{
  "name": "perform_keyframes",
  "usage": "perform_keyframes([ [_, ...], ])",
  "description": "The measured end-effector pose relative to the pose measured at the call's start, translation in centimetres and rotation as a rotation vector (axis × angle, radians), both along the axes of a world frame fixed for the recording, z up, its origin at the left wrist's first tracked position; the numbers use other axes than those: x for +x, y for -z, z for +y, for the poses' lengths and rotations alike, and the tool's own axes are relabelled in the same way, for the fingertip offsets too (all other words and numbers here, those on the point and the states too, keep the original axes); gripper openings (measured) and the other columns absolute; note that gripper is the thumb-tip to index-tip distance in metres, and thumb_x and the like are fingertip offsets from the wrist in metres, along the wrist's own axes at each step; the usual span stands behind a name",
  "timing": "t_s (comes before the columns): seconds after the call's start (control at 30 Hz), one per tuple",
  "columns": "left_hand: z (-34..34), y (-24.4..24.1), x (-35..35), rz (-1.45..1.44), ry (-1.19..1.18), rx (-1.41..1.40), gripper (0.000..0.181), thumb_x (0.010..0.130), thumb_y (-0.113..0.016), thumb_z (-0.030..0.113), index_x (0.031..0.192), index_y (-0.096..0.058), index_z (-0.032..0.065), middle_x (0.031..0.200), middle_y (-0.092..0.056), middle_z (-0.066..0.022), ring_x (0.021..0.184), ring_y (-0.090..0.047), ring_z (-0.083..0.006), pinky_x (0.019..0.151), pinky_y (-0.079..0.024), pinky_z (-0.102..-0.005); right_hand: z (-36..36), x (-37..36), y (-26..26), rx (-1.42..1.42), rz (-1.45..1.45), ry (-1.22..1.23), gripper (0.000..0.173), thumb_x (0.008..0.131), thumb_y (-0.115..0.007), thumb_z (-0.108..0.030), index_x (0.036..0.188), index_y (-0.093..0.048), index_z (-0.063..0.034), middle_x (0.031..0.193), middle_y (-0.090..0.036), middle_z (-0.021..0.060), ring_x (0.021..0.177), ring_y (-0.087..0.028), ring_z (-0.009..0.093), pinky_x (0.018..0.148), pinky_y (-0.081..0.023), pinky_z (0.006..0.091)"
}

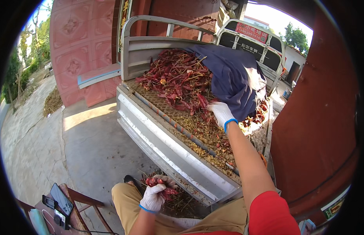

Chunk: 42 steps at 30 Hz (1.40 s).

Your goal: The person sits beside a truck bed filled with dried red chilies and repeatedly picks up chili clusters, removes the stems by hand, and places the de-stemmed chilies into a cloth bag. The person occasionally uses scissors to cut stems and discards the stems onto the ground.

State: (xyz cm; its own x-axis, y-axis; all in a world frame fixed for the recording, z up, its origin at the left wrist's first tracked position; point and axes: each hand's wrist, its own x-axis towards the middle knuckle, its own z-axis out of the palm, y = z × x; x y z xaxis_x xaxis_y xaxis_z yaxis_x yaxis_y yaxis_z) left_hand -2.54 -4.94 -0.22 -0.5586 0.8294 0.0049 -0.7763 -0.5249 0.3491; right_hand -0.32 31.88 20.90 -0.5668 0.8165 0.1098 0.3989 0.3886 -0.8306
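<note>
My left hand (152, 198), in a white knit glove with a blue cuff, holds a small bunch of dried red chili peppers (169, 194) low over my lap. On the truck bed, my right hand (221, 113), gloved the same way, reaches to the near edge of a heap of dried red chilies (182, 79). Its fingers close on a long dark-red chili (202, 101) that points up and away; the fingertips are partly hidden. A dark blue cloth (232, 73) covers the right part of the heap, just beyond that hand.
The lowered metal tailgate (170, 149) hangs before my knees, with stems and debris (182, 202) below it. A metal pipe (173, 123) lies along the bed's edge. At lower left, a wooden stool (67, 194) bears a phone (61, 198) and cables. A red metal door (314, 123) stands right.
</note>
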Motion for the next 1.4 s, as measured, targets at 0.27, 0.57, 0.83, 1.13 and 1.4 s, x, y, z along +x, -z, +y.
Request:
perform_keyframes([
  [0.27,0.8,-0.4,0.0,0.015,0.039,0.038,0.034,0.080,-0.071,-0.004,0.110,-0.057,0.0050,0.113,-0.063,-0.0114,0.125,-0.059,-0.0431,0.108,-0.049,-0.0639,1.8,4.5,-1.8,-0.074,0.120,0.013,0.029,0.099,-0.062,-0.024,0.117,-0.068,-0.0021,0.064,-0.055,0.0018,0.046,-0.045,0.011,0.043,-0.034,0.0297],
  [0.57,1.5,-1.3,-0.2,0.095,0.037,0.016,0.031,0.078,-0.073,-0.001,0.108,-0.063,0.0017,0.125,-0.064,-0.0213,0.117,-0.064,-0.0405,0.102,-0.054,-0.0619,0.2,6.8,-4.0,0.018,0.129,-0.013,0.032,0.098,-0.061,-0.026,0.114,-0.068,0.0012,0.073,-0.059,0.0020,0.051,-0.049,0.010,0.047,-0.038,0.0285],
  [0.83,0.8,-0.7,0.4,0.198,-0.023,-0.145,0.031,0.074,-0.069,-0.007,0.104,-0.063,-0.0030,0.131,-0.061,-0.0236,0.121,-0.063,-0.0368,0.107,-0.053,-0.0531,-2.6,8.7,-1.3,-0.127,0.151,-0.062,0.032,0.097,-0.063,-0.025,0.117,-0.072,-0.0021,0.064,-0.051,-0.0013,0.049,-0.042,0.009,0.047,-0.032,0.0289],
  [1.13,-0.3,-0.5,0.9,0.683,-0.345,-0.234,0.031,0.071,-0.077,0.001,0.100,-0.069,-0.0039,0.140,-0.059,-0.0226,0.130,-0.058,-0.0334,0.115,-0.039,-0.0462,-13.8,9.3,0.8,-0.042,-0.316,-0.470,0.041,0.081,-0.065,-0.030,0.110,-0.076,-0.0015,0.100,-0.075,0.0202,0.092,-0.072,0.029,0.084,-0.054,0.0388],
  [1.4,1.3,0.2,3.3,1.375,-0.306,-0.341,0.031,0.072,-0.077,-0.012,0.089,-0.057,0.0045,0.142,-0.058,-0.0225,0.115,-0.063,-0.0274,0.097,-0.052,-0.0381,-20.3,8.5,4.6,-0.149,-0.668,-0.630,0.044,0.084,-0.062,-0.038,0.100,-0.074,0.0013,0.091,-0.072,0.0233,0.084,-0.070,0.032,0.079,-0.054,0.0428],
])
